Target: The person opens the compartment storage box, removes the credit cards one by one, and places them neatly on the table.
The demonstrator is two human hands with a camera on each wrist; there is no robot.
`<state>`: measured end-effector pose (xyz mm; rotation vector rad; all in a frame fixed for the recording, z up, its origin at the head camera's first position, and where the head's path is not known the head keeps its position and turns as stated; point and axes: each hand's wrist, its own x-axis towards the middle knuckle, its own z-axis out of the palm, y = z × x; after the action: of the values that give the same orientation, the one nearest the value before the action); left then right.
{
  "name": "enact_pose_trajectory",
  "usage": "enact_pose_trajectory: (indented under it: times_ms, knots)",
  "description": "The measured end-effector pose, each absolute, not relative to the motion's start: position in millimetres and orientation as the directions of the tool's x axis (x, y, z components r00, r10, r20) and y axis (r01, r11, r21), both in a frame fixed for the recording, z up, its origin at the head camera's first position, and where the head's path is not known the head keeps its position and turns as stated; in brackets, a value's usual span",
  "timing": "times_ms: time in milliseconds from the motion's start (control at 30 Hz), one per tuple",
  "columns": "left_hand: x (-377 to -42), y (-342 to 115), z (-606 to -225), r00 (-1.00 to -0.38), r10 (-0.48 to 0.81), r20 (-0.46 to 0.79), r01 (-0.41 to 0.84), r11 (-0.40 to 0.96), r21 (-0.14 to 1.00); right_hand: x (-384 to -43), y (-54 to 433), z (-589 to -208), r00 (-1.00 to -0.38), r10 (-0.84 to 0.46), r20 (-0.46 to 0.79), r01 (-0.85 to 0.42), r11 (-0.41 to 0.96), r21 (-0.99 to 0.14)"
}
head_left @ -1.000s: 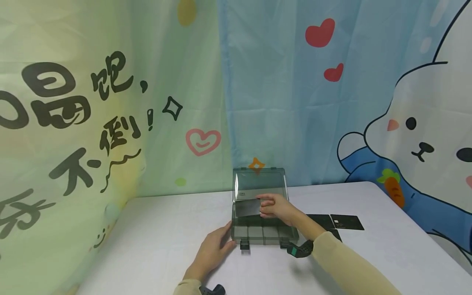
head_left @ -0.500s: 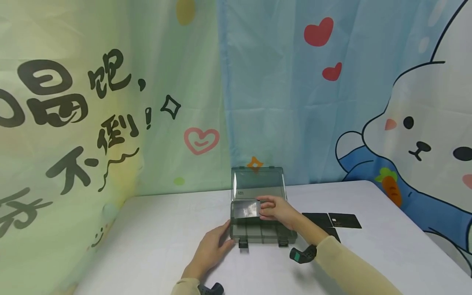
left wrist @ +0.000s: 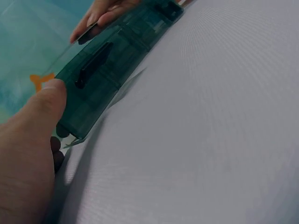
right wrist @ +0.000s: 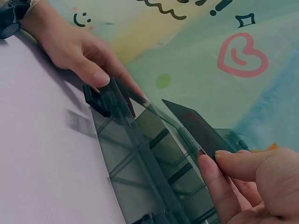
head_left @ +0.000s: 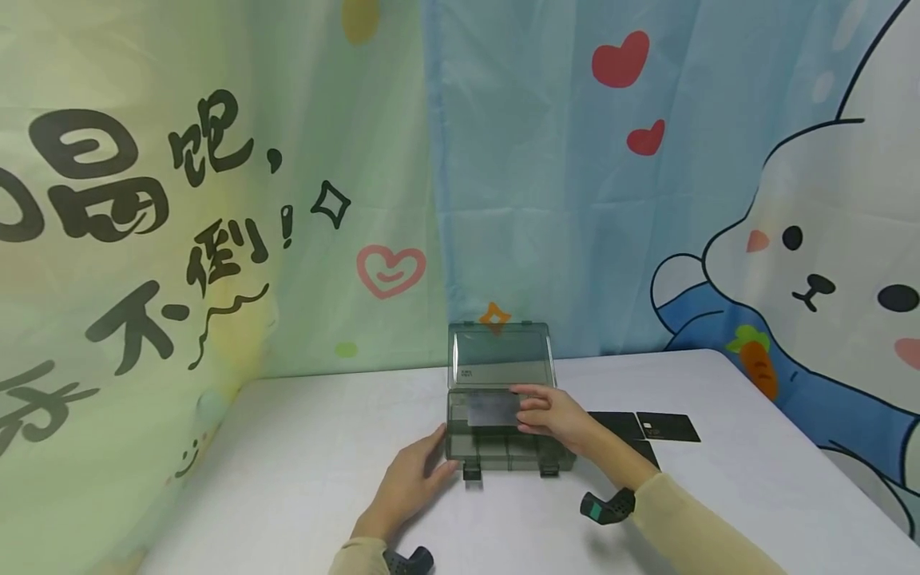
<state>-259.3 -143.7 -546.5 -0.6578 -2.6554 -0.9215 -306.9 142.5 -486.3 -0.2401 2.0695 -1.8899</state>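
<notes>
A see-through grey-green plastic box (head_left: 489, 459) with inner compartments stands on the table, its lid (head_left: 501, 355) raised at the back. My left hand (head_left: 406, 483) holds the box's front left corner, thumb at the front edge and fingers along the left side. Thumb and fingers of my right hand (head_left: 549, 417) pinch a thin dark card (right wrist: 191, 123) at its right end. The card is tilted just over the box's compartments, and its face looks grey in the head view. In the left wrist view, the left thumb (left wrist: 53, 93) lies beside a front latch (left wrist: 93, 65).
Several black cards lie on the white table (head_left: 287, 463) to the box's right, one with a small light square (head_left: 668, 426); the right forearm partly covers others. A printed cloth backdrop (head_left: 503, 160) hangs behind the table. Two latches hang from the box's front, one being the right latch (head_left: 549, 467).
My right hand has shifted slightly to the right with the card, whose face caught the light half a second ago and now looks duller. The left hand stays at the box's corner.
</notes>
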Motion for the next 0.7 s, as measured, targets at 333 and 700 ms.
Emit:
enact_pose_trajectory:
  times_ms: [333,700]
  knots:
    - [-263.5,-141.6,-551.1,-0.854,0.346,0.388,0.505,0.728,0.463,-296.8,161.3,-483.5,-0.945,-0.297,-0.133,0.108,0.1,-0.989]
    - [-261.2,-140.3,-549.2,-0.861,0.334,0.383,0.493,0.734,0.468,-289.9,188.5,-483.9,-0.956,-0.273,-0.107,0.075,0.125,-0.989]
